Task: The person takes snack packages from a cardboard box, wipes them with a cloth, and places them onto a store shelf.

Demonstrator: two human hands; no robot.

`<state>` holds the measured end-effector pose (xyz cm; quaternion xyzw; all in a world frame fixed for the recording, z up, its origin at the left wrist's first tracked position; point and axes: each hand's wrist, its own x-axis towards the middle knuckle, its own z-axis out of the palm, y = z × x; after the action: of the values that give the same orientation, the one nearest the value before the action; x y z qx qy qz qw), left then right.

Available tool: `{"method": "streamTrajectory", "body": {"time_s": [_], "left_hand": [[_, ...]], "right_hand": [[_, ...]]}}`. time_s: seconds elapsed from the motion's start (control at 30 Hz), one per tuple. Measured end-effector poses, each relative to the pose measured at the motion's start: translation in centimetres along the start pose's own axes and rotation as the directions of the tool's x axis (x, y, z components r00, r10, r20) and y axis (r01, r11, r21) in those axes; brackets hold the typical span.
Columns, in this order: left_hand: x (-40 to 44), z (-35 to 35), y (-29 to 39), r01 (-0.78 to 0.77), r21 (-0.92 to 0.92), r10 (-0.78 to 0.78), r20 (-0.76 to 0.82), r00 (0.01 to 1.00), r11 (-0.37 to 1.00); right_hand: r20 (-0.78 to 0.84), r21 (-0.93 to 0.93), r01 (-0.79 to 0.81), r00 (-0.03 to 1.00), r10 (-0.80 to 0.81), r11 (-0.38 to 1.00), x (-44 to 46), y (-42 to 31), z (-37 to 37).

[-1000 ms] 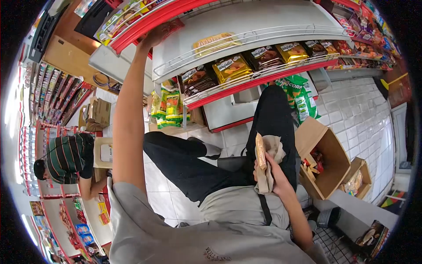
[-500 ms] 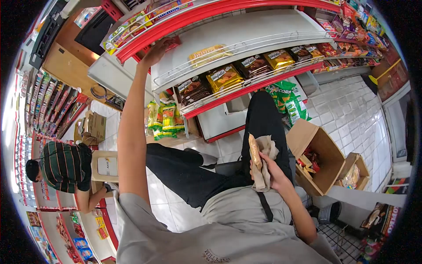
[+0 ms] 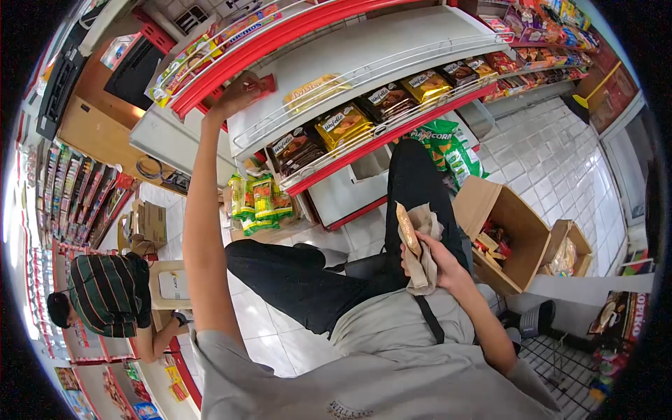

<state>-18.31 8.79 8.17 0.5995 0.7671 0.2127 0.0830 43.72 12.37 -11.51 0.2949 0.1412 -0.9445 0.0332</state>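
"Where's the left hand (image 3: 236,96) from where you stand?"

"Raised at the left end of the white metal shelf (image 3: 378,47), fingers curled round a small shiny red packet (image 3: 267,85), near the flat yellow plastic Twister pack (image 3: 315,93)."

"And the right hand (image 3: 441,260)?"

"Half closed over the black-trousered right leg (image 3: 420,178), holding 2 things: a slim tan packet (image 3: 405,227) and a crumpled beige cloth (image 3: 422,280)."

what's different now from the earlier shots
The left hand, holding a red packet, has eased slightly toward the front of the shelf. Nothing was visibly taken up or let go. The right hand still holds the slim packet and cloth; the yellow packet still lies there.
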Motion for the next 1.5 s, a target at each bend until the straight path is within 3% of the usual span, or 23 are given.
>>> {"method": "streamTrajectory", "body": {"time_s": [0.07,0.23,0.33,0.5,0.63,0.77,0.87,1.0,1.17,1.27,1.43,1.5], "left_hand": [[-0.8,0.0,1.2,0.058,-0.143,-0.062,-0.027,0.998,0.988],[-2.7,-2.0,4.6,0.153,0.006,-0.152,0.18,0.972,0.988],[-4.0,-2.2,7.0,0.227,-0.086,-0.187,0.336,0.923,0.97],[-4.5,-2.2,8.9,0.177,-0.059,-0.141,0.393,0.909,0.982],[-3.7,-2.0,10.7,0.156,-0.003,-0.151,0.232,0.961,0.988],[-1.6,-0.6,11.8,0.012,-0.191,0.032,0.23,0.973,0.982],[-1.4,0.7,14.3,-0.055,-0.041,0.062,0.192,0.979,0.998],[0.0,1.8,13.7,-0.18,0.013,0.174,0.195,0.965,0.984],[2.0,2.2,10.3,0.0,-0.135,0.031,0.226,0.974,0.991],[5.0,3.2,4.5,-0.169,-0.027,0.169,0.009,0.986,0.985],[7.9,3.6,2.9,-0.129,0.017,0.13,-0.083,0.988,0.992],[8.9,3.7,2.6,-0.03,0.066,0.036,-0.096,0.995,0.997]], "right_hand": [[0.007,0.017,0.006,1.0,-0.006,1.0,0.0,0.1,0.2],[0.039,0.035,0.008,0.999,-0.01,0.999,-0.1,-0.5,-0.2],[0.088,0.049,0.011,0.996,-0.016,0.999,0.2,-0.1,-0.6],[0.096,0.076,0.028,0.995,-0.035,0.997,0.1,-0.2,-0.6],[0.088,0.071,0.051,0.995,-0.057,0.996,0.4,-0.4,-0.8],[0.111,0.103,0.044,0.992,-0.056,0.994,0.3,0.0,-1.5],[0.165,0.132,0.049,0.984,-0.07,0.99,0.5,-0.1,-1.9],[0.062,0.117,0.069,0.995,-0.076,0.991,0.8,0.2,-2.7],[0.066,0.123,0.052,0.996,-0.06,0.991,0.9,0.0,-2.6],[0.062,0.113,0.045,0.997,-0.052,0.993,0.7,0.2,-2.5],[0.059,0.153,0.016,0.998,-0.026,0.988,0.8,-0.1,-2.2],[0.07,0.166,0.009,0.997,-0.021,0.986,0.7,-0.1,-2.1]]}}
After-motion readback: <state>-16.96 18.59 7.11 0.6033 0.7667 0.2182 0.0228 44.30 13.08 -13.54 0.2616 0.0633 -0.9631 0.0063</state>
